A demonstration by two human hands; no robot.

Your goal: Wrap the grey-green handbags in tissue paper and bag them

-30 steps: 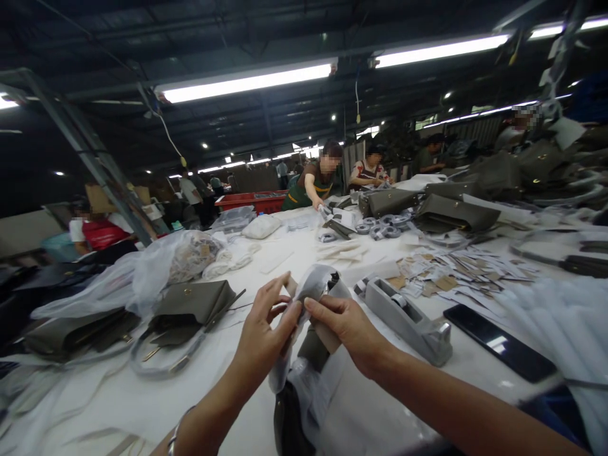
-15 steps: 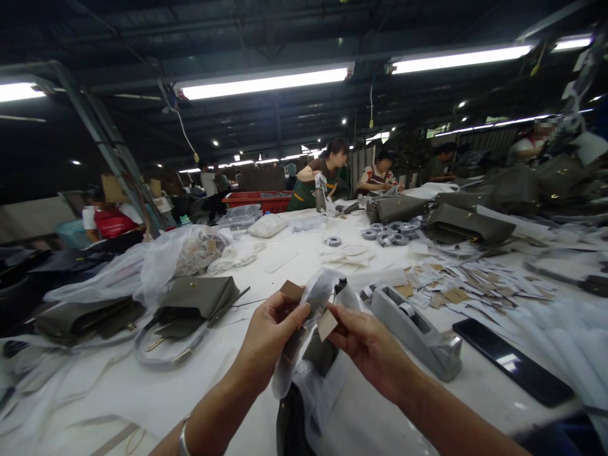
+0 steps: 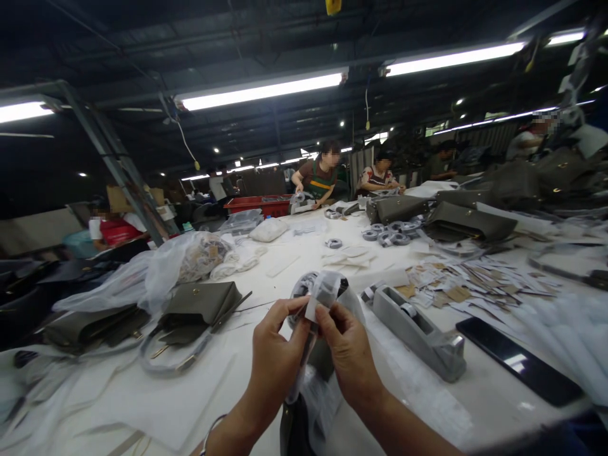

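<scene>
In front of me, a bag strap wrapped in clear plastic loops up from a dark bag at the lower edge. My left hand is closed, its thumb and fingers pinching the wrapped strap. My right hand is closed too, pinching a small pale card against the strap. The two hands' fingertips nearly meet at the card. Much of the bag is hidden under my hands and a loose plastic sheet.
A grey tape dispenser and a black phone lie to the right. Several cards are scattered beyond. Olive handbags sit at left, near a clear plastic sack. Co-workers are across the table.
My right hand has moved left, bringing the card onto the wrapped strap. The tan card face seen at my right fingers now shows pale. Across the table, a co-worker has lowered an item.
</scene>
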